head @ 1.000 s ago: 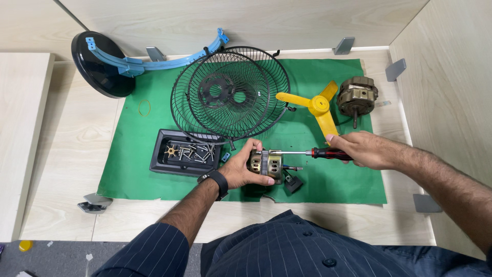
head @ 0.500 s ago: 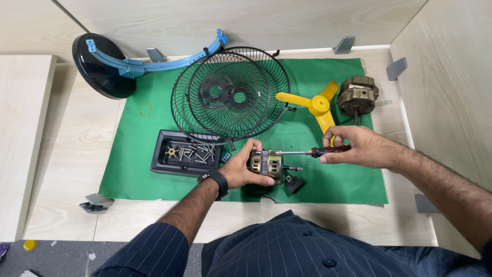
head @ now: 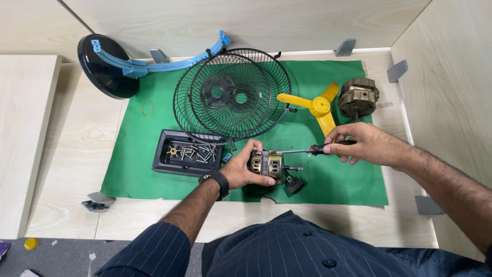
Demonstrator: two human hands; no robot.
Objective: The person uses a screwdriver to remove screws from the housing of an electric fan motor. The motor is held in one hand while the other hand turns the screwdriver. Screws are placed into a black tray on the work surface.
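The left hand [head: 245, 169] covers the near side of the small fan motor [head: 268, 165], and the right hand [head: 361, 145] hides most of the screwdriver [head: 302, 151] handle. The screws in the black tray [head: 163, 159] are too small to tell apart

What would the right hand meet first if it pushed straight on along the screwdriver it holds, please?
Most likely the small fan motor gripped by the left hand; the screwdriver in the right hand already points at its top edge.

Pale wood table [head: 72, 149], matching walls [head: 266, 20], grey floor [head: 66, 254].
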